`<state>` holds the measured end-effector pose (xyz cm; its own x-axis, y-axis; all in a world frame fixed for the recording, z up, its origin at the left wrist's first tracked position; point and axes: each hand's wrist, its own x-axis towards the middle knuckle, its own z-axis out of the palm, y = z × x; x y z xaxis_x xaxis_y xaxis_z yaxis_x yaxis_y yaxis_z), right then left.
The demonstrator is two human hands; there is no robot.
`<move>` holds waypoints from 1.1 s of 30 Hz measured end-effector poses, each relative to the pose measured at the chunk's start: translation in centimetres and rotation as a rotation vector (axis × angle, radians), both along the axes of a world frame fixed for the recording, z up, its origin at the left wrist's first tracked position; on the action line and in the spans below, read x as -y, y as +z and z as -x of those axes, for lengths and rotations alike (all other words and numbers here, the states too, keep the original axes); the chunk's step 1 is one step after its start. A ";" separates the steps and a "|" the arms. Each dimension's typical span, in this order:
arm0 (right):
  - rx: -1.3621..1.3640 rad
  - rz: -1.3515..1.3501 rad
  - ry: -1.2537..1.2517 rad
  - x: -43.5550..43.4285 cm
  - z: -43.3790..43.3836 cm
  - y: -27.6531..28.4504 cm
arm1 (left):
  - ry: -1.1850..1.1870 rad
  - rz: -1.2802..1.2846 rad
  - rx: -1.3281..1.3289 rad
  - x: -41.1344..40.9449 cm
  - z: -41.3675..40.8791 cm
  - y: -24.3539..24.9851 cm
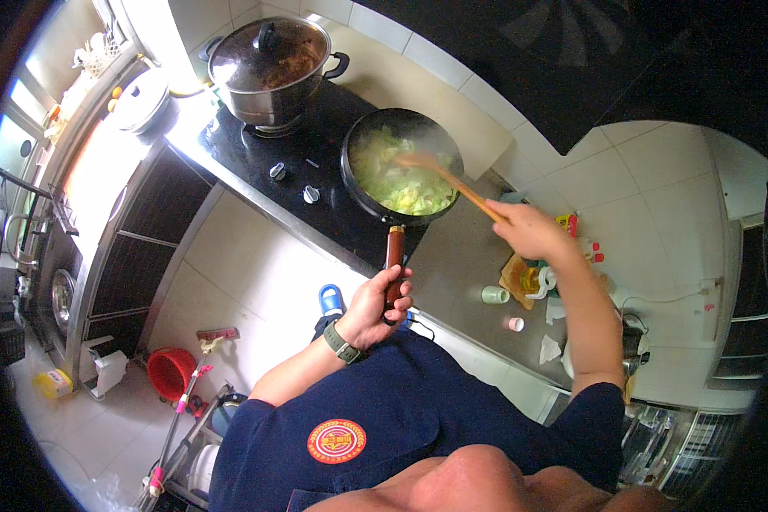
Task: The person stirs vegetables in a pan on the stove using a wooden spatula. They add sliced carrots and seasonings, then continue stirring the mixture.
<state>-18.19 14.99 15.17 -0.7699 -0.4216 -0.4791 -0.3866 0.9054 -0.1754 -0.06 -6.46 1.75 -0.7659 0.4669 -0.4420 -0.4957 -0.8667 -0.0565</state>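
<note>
My left hand [376,306], with a watch on its wrist, is wrapped around the brown handle of a black frying pan [345,168] on the gas stove [246,169]. Chopped pale green vegetables [416,192], probably cabbage, fill part of the pan, and steam rises from them. My right hand [530,232] grips the end of a wooden spatula [464,190]. The spatula's blade is over the vegetables inside the pan, partly blurred by steam.
A lidded steel pot [265,96] stands on the other burner. Right of the stove, the counter [448,275] holds a pale green jar [495,295], an oil bottle [530,279] and a small pink-white container [516,324]. A red bucket [170,373] and a mop [178,409] are on the floor.
</note>
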 end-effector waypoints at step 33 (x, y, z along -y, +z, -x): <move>0.103 0.232 -0.051 -8.7 0.6 -1.3 | 0.057 0.175 0.002 -2.1 0.1 -1.5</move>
